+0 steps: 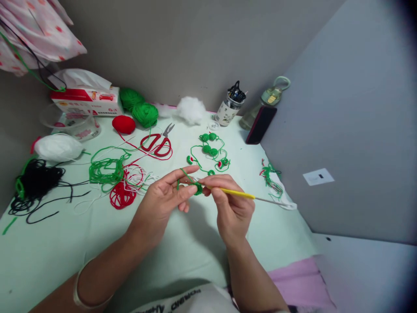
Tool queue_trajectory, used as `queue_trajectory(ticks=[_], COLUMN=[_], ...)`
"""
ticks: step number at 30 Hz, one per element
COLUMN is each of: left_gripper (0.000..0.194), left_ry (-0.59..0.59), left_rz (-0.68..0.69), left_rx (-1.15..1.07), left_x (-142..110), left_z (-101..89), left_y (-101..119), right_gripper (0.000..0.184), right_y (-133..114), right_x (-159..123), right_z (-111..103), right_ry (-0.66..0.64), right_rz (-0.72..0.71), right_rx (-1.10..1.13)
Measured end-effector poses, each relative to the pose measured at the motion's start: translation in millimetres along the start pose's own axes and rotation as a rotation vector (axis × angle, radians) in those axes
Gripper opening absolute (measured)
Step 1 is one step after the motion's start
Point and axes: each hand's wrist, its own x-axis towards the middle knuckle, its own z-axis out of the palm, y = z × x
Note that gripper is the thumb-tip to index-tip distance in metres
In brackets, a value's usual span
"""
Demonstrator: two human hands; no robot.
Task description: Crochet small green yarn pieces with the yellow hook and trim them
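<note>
My left hand (171,190) pinches a small green crochet piece (198,188) between thumb and fingers, with green yarn running over the raised index finger. In my right hand (233,204) is a crochet hook (239,192) with a yellow grip, held like a pen. Its tip end meets the green piece, where the fingers partly hide it. Just beyond my hands lie several small green crocheted balls (206,149) with trailing yarn, some showing red and white.
Red-handled scissors (158,141), green yarn balls (145,114), a red ball (124,124) and loose green yarn (106,169) lie left. White stuffing (191,110), a pen jar (226,111), a bottle (260,108) and a phone (261,125) stand along the back. Yarn scraps (271,178) lie right.
</note>
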Motion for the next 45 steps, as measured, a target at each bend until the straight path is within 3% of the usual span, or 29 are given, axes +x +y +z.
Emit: queue_trajectory(ticks=[4,6,10,12,14,16,18,21,23,25,28,30,33,35,37,39,43,45], left_gripper=[0.037,0.034,0.025,0.026,0.034,0.045,0.051,0.04,0.027,0.02,0.025,0.035,0.053,0.058,0.059,0.056,0.046,0.042], left_ry=[-0.007,-0.018,0.019,0.024,0.045,0.075,0.078,-0.009,-0.047,-0.029,-0.006,-0.008,0.022,0.037,0.039,0.04,0.01,-0.012], left_rz=[-0.059,-0.143,-0.179,-0.137,-0.06,0.024,0.038,-0.125,-0.234,-0.26,-0.192,-0.112,0.008,0.035,0.033,0.02,-0.04,-0.065], left_rx=[-0.093,-0.176,-0.259,-0.21,-0.121,-0.046,-0.043,-0.161,-0.26,-0.322,-0.262,-0.154,-0.029,0.004,0.013,0.013,-0.023,-0.058], left_x=[0.1,1.2,4.1,3.7,1.3,-1.9,-3.9,-2.4,0.9,3.9,4.8,3.2,0.1,-1.0,-1.4,-1.3,-1.3,-1.1], left_z=[-1.0,-1.9,-4.2,-3.8,-1.8,1.1,3.5,3.2,0.3,-3.1,-4.5,-2.5,1.3,2.4,2.3,1.8,1.7,1.9], left_y=[-0.9,1.0,5.6,4.8,1.1,-3.8,-7.4,-6.3,-2.0,2.3,3.0,-1.5,-10.4,-13.8,-13.9,-11.5,-5.7,-4.4], right_gripper=[0.034,0.034,0.018,0.017,0.018,0.017,0.023,0.033,0.03,0.021,0.018,0.018,0.017,0.027,0.034,0.03,0.017,0.015], right_y=[-0.7,-0.5,2.1,4.3,5.7,5.6,4.2,2.5,3.0,4.7,7.2,7.2,4.3,2.0,1.0,2.2,9.4,12.3], right_x=[-7.2,-7.2,1.3,5.0,4.9,0.6,-5.3,-9.4,-6.2,0.3,8.3,8.1,0.0,-6.0,-8.9,-7.9,-1.7,-0.4], right_z=[0.5,-0.6,-5.0,-5.9,-4.7,-1.5,2.1,4.1,1.7,-2.5,-6.5,-4.7,3.2,8.2,10.4,9.5,4.1,3.0], right_ry=[-0.074,-0.048,0.098,0.113,0.084,0.04,0.003,0.003,0.072,0.156,0.161,0.109,0.056,0.034,0.029,0.047,0.07,0.06], right_rz=[-0.208,-0.226,0.039,0.183,0.228,0.131,-0.066,-0.247,-0.161,0.034,0.287,0.328,0.138,-0.064,-0.153,-0.063,0.312,0.388], right_rx=[-0.304,-0.307,0.029,0.197,0.25,0.104,-0.166,-0.357,-0.222,0.012,0.311,0.359,0.098,-0.129,-0.2,-0.094,0.292,0.39])
